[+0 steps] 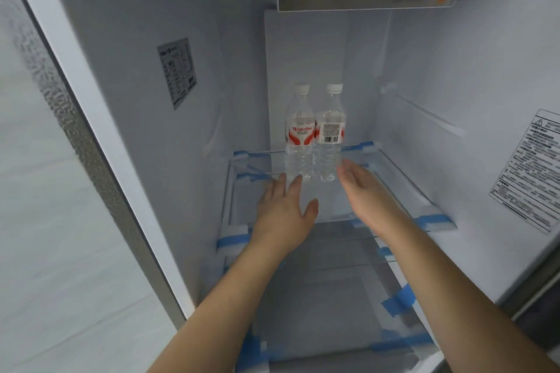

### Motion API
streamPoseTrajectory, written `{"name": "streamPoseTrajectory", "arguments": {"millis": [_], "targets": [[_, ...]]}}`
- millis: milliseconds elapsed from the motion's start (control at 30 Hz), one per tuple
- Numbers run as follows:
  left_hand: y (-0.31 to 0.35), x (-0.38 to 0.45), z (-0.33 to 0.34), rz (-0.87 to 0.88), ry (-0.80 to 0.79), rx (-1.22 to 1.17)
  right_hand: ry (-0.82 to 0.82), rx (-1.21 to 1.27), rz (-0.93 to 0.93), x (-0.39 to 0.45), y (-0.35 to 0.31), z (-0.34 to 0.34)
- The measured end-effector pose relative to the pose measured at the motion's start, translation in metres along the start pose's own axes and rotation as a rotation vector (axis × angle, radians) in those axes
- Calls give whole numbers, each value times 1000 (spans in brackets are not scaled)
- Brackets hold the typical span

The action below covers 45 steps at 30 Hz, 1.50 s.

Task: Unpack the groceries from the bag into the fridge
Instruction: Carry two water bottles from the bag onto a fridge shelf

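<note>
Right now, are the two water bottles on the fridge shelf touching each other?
Touching. The head view shows the left bottle and the right bottle standing upright side by side, their labels meeting with no gap visible between them.

The picture is dim and bluish, with soft, even light and no hard shadows inside the white plastic fridge cavity (151, 39). Wide-angle bending curves the silver-edged fridge frame (91, 136) at left. Detail is soft throughout; print on the white warning sticker (527, 172) is unreadable.

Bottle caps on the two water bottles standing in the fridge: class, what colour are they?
White, both bottle caps, seen clearly in the head view.
</note>
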<state>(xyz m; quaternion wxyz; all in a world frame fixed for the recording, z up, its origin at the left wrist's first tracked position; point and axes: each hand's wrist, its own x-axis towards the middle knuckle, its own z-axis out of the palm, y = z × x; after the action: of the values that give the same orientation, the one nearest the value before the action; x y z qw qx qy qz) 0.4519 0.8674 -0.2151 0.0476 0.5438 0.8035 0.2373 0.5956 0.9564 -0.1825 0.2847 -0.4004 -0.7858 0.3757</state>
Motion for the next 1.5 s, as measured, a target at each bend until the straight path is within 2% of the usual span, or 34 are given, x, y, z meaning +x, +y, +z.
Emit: {"name": "streamPoseTrajectory", "arguments": {"millis": [67,133,200,367,633,767,1000,1233,1500], "targets": [[1,-14,-1,87,25,199,4,-181,-27,-14,6,3],[0,-26,2,200,129,323,27,-334,-10,-31,12,6],[-3,-33,6,250,158,321,50,-429,3,-49,16,9],[-4,-47,15,245,15,289,74,-634,-11,-83,25,22],[5,-85,31,361,-59,235,134,-955,24,-142,47,20],[7,-107,36,467,-12,259,86,-982,32,-170,50,9],[36,-133,47,570,-32,278,139,-993,85,-223,65,-8],[87,-181,72,640,-178,287,130,-946,128,-294,90,-37],[121,-239,90,695,-212,366,171,-922,218,-364,112,-56]]}}
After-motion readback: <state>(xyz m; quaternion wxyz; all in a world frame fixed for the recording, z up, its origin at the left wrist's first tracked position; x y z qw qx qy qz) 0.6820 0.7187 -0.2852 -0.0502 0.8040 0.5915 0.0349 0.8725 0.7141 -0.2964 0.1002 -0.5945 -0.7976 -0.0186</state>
